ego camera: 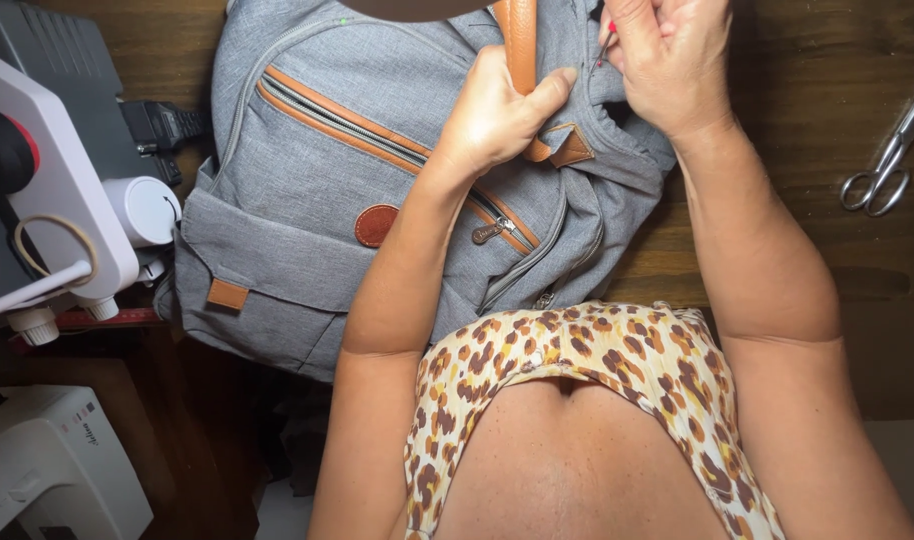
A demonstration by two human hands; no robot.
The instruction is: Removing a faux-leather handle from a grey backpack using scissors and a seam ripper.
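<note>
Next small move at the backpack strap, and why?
Probably work the small red-tipped tool in the right hand further along the seam. The left hand pins the tan strap against the grey backpack, holding the seam taut; the scissors lie untouched.

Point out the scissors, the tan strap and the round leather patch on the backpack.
scissors (889, 160): head view, on the crossing of the metal blades above the handle loops.
tan strap (522, 45): head view, on the strap's upper length, above the left thumb.
round leather patch (376, 225): head view, on the middle of the patch.
</note>
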